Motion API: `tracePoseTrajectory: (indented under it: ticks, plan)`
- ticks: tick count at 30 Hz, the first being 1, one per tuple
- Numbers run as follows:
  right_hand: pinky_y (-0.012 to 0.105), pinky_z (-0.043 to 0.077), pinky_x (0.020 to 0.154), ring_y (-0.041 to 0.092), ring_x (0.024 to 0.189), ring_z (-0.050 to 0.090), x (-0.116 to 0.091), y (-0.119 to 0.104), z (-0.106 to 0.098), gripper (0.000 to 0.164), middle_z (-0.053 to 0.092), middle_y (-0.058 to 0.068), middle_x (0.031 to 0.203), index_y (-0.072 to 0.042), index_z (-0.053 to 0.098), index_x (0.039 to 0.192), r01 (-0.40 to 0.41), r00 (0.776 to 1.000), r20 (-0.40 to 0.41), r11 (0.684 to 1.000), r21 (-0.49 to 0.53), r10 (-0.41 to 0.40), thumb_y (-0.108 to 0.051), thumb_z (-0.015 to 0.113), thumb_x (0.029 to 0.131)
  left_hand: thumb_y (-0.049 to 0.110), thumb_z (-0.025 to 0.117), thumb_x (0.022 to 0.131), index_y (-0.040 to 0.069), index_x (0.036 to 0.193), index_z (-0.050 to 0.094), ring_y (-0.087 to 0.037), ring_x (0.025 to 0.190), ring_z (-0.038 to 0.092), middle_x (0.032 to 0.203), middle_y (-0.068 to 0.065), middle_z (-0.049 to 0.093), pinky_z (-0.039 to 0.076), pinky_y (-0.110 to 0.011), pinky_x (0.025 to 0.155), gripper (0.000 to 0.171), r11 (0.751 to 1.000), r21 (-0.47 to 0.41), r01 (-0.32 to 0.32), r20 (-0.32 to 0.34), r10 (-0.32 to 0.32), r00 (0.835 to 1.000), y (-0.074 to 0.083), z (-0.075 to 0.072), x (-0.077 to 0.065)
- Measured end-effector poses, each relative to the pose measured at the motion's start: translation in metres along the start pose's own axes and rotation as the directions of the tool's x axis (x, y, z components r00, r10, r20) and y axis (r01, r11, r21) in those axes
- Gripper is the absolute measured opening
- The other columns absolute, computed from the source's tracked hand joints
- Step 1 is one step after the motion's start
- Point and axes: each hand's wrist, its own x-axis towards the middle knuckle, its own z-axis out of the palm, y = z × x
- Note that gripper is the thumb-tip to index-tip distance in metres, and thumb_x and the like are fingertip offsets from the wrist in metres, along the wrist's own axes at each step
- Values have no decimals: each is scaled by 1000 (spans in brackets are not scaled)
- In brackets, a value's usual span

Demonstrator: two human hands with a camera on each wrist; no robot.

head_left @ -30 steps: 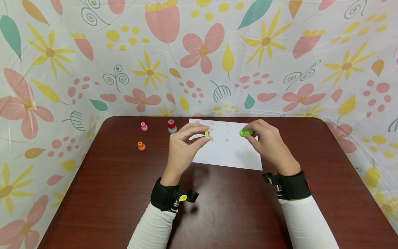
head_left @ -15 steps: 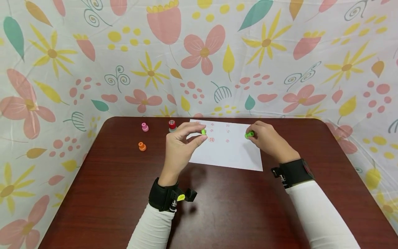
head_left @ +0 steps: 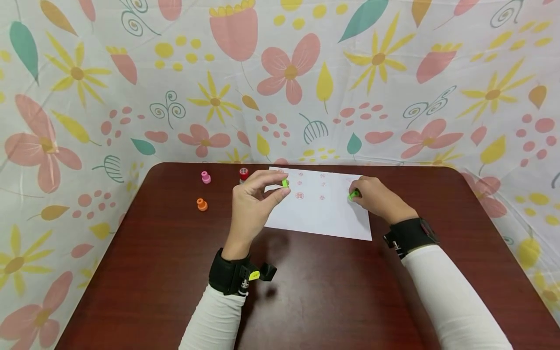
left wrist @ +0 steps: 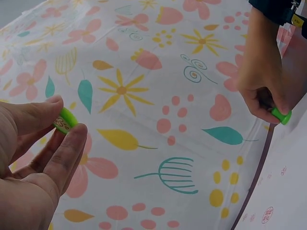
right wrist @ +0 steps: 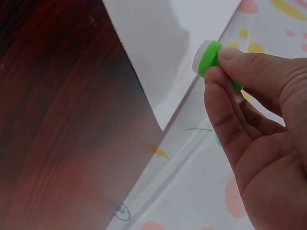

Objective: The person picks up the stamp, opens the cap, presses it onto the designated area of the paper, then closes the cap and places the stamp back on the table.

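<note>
My left hand (head_left: 255,206) pinches a small green stamp cap (left wrist: 64,120) between thumb and fingertips, raised in front of the paper's left part. A printed pattern shows on the cap in the left wrist view. Over the right edge of the white paper (head_left: 319,221), my right hand (head_left: 379,198) holds a green stamp (right wrist: 209,59) by its handle, its pale face turned away from the fingers. Whether that face touches the paper I cannot tell. Several small red stamp prints (head_left: 299,196) mark the paper's upper part.
On the left of the brown table (head_left: 166,272) stand a pink stamp (head_left: 206,178) and an orange stamp (head_left: 201,204). A red-topped stamp (head_left: 243,173) is partly hidden behind my left hand. A flowered cloth (head_left: 288,121) hangs behind the table.
My right hand has moved right and slightly down with the green stamp, whose face has tipped from sideways toward the paper. My left hand has shifted slightly left with the cap.
</note>
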Motion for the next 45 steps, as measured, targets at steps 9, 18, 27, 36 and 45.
tracePoseTrajectory:
  ticks: [9,18,27,36,45]
  plan:
    - [37,54,76,27,89,59,6,2,5,10,67,15,96,2,74,101,-54,996,64,998,-17,55,1,73,92,-4,79,87,-5,113,76,-21,100,71,112,-17,71,62,-29,80,27,998,58,-29,-31,31,999,-1,-6,2]
    - [36,52,72,25,86,59,10,3,11,5,65,13,91,2,73,97,-20,999,47,998,-65,23,2,71,92,-6,79,86,-8,112,75,-21,103,67,111,-19,72,62,-27,83,26,998,56,-37,-67,41,997,0,-12,4]
    - [35,53,68,24,80,59,5,1,15,7,65,15,89,4,70,94,-20,1000,-9,998,-64,19,9,70,89,-5,80,86,-5,112,77,-20,100,69,110,-17,72,60,-26,78,27,996,83,-42,-92,50,995,4,-18,4]
    - [42,57,77,29,91,63,4,4,12,11,68,15,94,2,71,98,-72,997,15,997,-9,72,8,72,89,-4,78,88,-8,114,75,-20,101,69,111,-19,71,60,-24,81,26,997,71,-36,-85,42,996,3,-17,3]
    - [39,56,65,27,77,62,1,-2,24,9,61,16,86,4,70,94,-31,996,-83,993,-111,22,10,65,90,-8,78,86,-8,113,75,-20,99,71,110,-21,70,63,-31,85,27,997,54,-56,-78,60,995,1,-17,3]
